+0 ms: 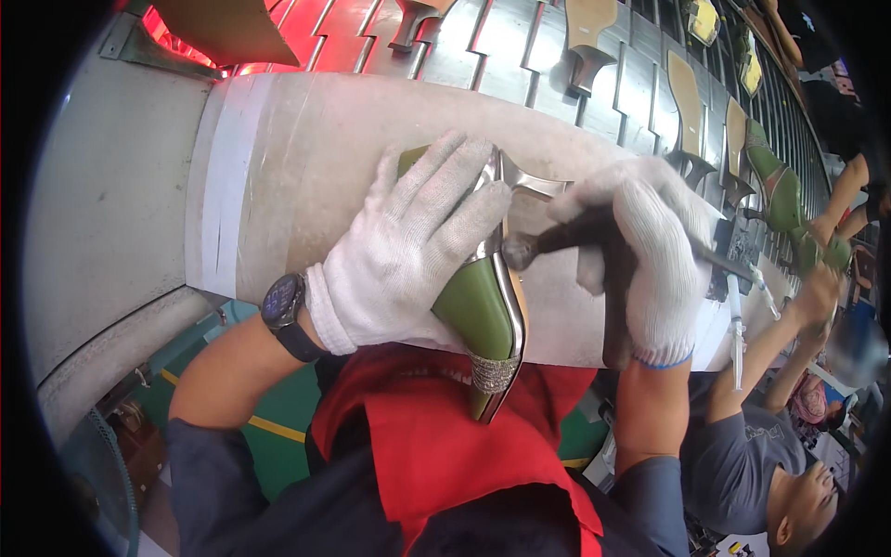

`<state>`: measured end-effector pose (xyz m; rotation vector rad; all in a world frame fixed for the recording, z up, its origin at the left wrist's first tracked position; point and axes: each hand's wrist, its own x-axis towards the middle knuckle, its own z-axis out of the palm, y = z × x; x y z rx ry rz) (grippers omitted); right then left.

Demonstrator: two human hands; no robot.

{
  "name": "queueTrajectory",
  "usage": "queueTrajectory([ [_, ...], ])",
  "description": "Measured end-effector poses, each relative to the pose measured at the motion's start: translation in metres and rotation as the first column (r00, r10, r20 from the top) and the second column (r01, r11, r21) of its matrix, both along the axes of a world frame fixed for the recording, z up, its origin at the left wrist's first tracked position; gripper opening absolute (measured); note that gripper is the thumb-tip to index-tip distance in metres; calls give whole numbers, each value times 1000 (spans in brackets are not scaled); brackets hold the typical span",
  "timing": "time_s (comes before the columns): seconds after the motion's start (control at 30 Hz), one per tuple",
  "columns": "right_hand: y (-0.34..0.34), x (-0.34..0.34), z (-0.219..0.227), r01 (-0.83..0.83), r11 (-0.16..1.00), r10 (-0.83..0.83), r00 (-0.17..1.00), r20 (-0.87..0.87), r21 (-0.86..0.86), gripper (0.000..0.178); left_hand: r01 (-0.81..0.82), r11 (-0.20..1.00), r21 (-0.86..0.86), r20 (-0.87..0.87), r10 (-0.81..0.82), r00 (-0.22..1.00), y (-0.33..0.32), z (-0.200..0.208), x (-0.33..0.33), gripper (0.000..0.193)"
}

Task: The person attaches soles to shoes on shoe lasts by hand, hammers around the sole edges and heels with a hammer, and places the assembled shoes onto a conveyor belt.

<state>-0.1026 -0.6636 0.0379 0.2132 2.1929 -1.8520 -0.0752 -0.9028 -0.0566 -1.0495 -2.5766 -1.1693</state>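
Note:
My left hand [399,241], in a white knit glove, lies over a green high-heeled shoe [475,306] and grips it, its fingers across the upper. The shoe is on its side with silver trim along the sole edge, a glittering band near its lower end and a silver heel [536,184] pointing right. In my right hand [654,232], also gloved, is a dark hammer [617,311], its handle downward in the fist. The hammer's round face is close beside the shoe's sole edge; whether they touch I cannot tell. My left hand hides part of the upper.
Beyond the pale work surface [306,121] runs a slatted metal conveyor [501,42] carrying several heeled soles [685,102]. Red light glows from a housing [176,42] at far left. At right are syringes [736,343] and a co-worker [742,455] whose hands hold a green shoe.

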Motion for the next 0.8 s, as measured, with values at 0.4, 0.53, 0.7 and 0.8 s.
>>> queueTrajectory([
  [0.4, 10, 10, -4, 135, 974, -132, 991, 25, -184, 28, -155, 976, -151, -222, 120, 968, 20, 8, 12, 145],
  [0.53, 38, 66, 11, 42, 993, -30, 994, -105, 115, 21, 188, 970, -155, -193, -217, 957, 39, 30, 2, 110],
  [0.7, 60, 115, 54, 458, 848, -263, 800, -539, 266, 27, 190, 979, -78, -232, -204, 951, 34, 27, 0, 78],
  [0.8, 45, 125, 23, 343, 906, -120, 771, -626, 248, 27, 205, 977, -55, -237, -212, 948, 42, 28, -2, 77],
])
